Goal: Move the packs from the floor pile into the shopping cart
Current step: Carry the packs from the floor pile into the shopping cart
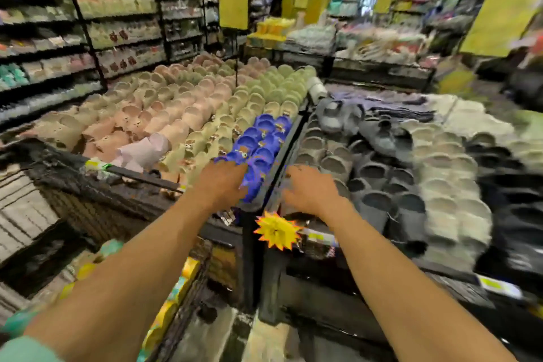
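Slippers fill the display bins up top, nothing task-related. Shopping cart is seen at lower left, yellow-teal packs inside along its right wall, below the left arm. Left hand and right hand are stretched forward, holding nothing; finger spread can't be told through blur. Floor pile isn't visible.
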The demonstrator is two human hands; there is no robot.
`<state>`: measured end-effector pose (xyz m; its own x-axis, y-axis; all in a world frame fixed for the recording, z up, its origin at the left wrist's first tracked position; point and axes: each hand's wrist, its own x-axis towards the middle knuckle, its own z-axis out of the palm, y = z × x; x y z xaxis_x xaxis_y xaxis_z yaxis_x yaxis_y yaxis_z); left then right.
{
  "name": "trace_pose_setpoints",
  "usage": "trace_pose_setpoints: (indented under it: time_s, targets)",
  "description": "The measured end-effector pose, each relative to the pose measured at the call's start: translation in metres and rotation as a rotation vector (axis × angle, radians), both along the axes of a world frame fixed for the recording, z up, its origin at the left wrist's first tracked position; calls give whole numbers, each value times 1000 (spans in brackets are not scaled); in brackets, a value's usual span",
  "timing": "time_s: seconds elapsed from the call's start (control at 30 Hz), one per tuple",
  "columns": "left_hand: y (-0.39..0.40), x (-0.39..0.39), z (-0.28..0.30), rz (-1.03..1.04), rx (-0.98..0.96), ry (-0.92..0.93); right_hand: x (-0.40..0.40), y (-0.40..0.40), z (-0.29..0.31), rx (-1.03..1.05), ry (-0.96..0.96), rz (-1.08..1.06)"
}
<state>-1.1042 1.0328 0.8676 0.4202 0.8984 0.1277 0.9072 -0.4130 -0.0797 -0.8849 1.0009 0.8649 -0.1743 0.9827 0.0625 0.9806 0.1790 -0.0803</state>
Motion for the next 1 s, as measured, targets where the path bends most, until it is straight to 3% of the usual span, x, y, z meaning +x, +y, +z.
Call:
trace_pose_setpoints:
  time_s: [0.3, 0.57, 0.8, 1.0]
  targets:
    - [-109, 223, -6, -537, -31, -13, 194, -214, 0, -28, -14, -541]
    - [-301, 442, -8, -1004, -46, -12, 331, -485, -4, -28, 31, -1012]
    - [-514, 600, -8, -1411, -136, -20, 383, -726, -7, 12, 103, -1543]
    - [-656, 681, -30, -1665, -162, -47, 407, -864, -9, -42, 77, -1846]
